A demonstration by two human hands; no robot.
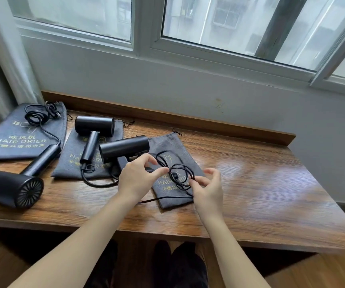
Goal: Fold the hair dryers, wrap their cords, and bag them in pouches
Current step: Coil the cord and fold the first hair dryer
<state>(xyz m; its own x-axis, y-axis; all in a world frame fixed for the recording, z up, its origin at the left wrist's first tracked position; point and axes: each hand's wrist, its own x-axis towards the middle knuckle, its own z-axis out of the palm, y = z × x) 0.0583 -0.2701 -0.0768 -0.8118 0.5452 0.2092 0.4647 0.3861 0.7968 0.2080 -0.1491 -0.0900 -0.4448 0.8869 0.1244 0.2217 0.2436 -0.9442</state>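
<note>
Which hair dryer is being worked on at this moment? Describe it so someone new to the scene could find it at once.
On the wooden desk under the window, three black dryers lie on grey pouches. The one being worked on is the right-hand hair dryer, nearest the hands. Unlike its neighbours, its cord is being looped by the left hand and right hand over the right-hand pouch.

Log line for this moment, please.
step: cord wrap | left hand: pinches cord | right hand: pinches cord | dryer: on pouch, unbagged

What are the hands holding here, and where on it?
Both hands hold the black cord of the nearest hair dryer: left hand pinches its loops, right hand pinches them lower down.
</note>
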